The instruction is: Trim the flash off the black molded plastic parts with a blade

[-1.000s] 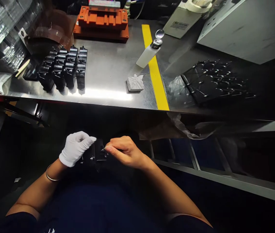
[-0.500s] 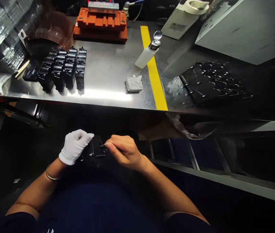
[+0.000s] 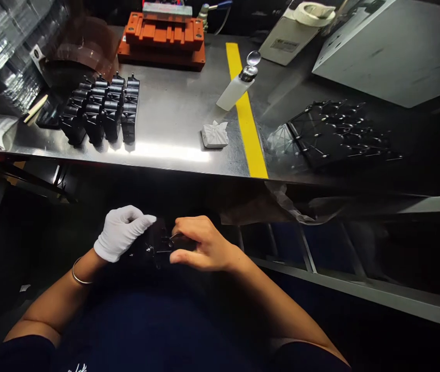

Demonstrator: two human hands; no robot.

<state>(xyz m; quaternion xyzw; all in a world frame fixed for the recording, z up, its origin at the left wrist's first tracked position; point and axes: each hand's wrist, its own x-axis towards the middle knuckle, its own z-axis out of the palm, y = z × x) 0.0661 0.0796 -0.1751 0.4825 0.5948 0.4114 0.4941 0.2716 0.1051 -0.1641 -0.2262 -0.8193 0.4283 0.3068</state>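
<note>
My left hand [image 3: 121,232], in a white glove, pinches a black plastic part [image 3: 156,250] between thumb and fingertips, low in front of my body. The part is dark against the dark background, so its outline is hard to make out; a few shiny points and a thin rod show on it. My bare right hand [image 3: 204,245] is at the part's right side, thumb dropped away from the bent forefinger. A thin metal tool [image 3: 175,235] shows along the forefinger, its tip close to the part; the curled fingers hide the rest.
On the metal bench stand rows of black parts [image 3: 103,111], an orange fixture [image 3: 165,39], a pump bottle [image 3: 233,90] and a folded white cloth [image 3: 215,135]. Yellow tape [image 3: 248,121] crosses the bench. More black parts [image 3: 339,129] lie at right, below a grey box [image 3: 394,51].
My right thumb has moved down, away from the forefinger, where it was pinching the thin tool. My left fingertips have shifted slightly right with the black part.
</note>
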